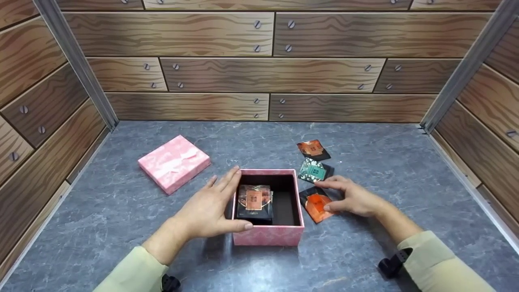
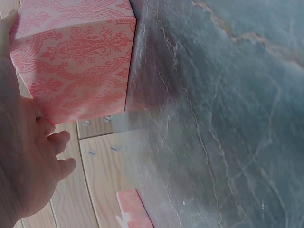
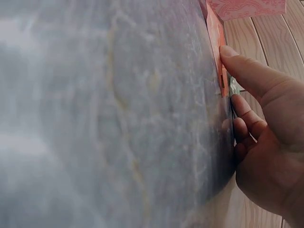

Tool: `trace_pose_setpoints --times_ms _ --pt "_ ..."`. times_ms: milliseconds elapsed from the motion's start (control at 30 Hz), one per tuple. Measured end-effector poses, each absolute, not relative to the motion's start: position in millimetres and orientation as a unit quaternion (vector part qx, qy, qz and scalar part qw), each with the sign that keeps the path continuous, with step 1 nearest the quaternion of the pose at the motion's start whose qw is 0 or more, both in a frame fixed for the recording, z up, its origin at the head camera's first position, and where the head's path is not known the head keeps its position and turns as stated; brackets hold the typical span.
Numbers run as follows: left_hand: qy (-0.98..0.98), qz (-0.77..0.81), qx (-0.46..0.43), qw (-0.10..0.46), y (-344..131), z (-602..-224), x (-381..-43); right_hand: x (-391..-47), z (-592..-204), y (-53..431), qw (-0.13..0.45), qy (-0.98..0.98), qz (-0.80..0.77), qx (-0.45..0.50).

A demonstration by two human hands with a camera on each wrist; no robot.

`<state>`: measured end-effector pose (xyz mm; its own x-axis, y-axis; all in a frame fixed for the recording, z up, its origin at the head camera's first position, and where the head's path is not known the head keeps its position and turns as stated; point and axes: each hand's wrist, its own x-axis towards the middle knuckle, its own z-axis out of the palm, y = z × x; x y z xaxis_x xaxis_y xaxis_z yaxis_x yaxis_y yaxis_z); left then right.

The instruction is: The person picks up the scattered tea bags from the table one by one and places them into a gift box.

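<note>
A pink patterned gift box stands uncovered, with dark packets inside; the top packet has an orange label. My left hand holds the box's left side, its thumb at the front rim and its fingers by the far left corner. Beside the box, my right hand has its thumb on an orange-and-black packet. Its forefinger reaches to the near edge of a green-and-black packet, the thumb and forefinger spread apart. In the right wrist view the orange packet shows edge-on under the thumb.
The pink lid with a white bow lies left of the box. Another orange-and-black packet lies behind the green one. Wood-patterned walls enclose the grey marbled table at the back and sides.
</note>
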<state>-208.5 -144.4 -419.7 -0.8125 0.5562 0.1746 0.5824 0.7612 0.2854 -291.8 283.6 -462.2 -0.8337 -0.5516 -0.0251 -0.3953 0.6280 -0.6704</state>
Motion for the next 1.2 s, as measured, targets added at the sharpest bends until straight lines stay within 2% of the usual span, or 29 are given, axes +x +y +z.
trace_pose_setpoints --times_ms 433,667,900,1200 --pt "-0.938 -0.165 -0.302 0.040 -144 -420 -208 -290 -455 275 0.142 0.908 -0.307 -0.248" --pt "-0.938 -0.165 -0.302 0.041 -144 -420 -208 -291 -456 273 0.135 0.909 -0.308 -0.246" --pt "-0.938 -0.167 -0.300 0.041 -145 -420 -208 -289 -460 277 0.109 0.900 -0.335 -0.257" --pt "-0.939 -0.165 -0.300 0.041 -145 -420 -209 -289 -460 276 0.145 0.855 -0.434 -0.244"
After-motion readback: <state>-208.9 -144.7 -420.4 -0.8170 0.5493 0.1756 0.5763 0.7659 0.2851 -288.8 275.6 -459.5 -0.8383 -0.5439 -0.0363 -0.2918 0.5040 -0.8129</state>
